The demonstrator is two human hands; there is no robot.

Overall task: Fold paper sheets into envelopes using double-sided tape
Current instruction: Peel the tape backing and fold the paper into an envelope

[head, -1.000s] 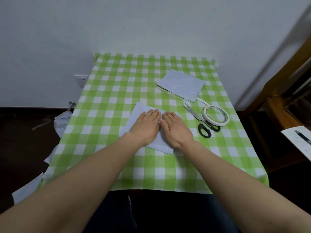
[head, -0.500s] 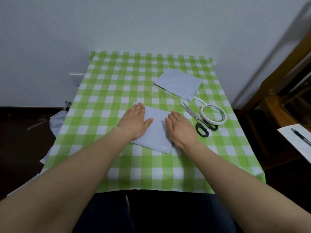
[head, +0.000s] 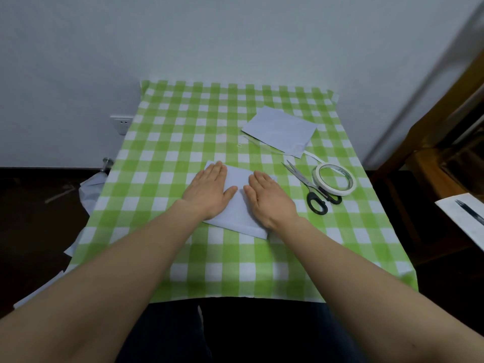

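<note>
A folded pale blue paper sheet (head: 237, 205) lies in the middle of the green checked table (head: 183, 127). My left hand (head: 209, 189) presses flat on its left part with straight fingers. My right hand (head: 269, 199) lies flat on its right part, palm down. A strip of the paper shows between the two thumbs. A second folded pale sheet (head: 280, 129) rests at the back right. To the right of my hands lie a roll of double-sided tape (head: 335, 178) with a loose tail and black-handled scissors (head: 309, 189).
Wooden furniture (head: 445, 158) stands close on the right, with a white sheet and a pen (head: 468, 213) on a lower surface. Loose paper (head: 90, 189) lies on the dark floor at the left. A wall socket (head: 121, 124) sits beside the table's back left.
My hands slid apart from the centre of the sheet, the left going left and the right going right, then drew slightly closer again. The paper stayed in place.
</note>
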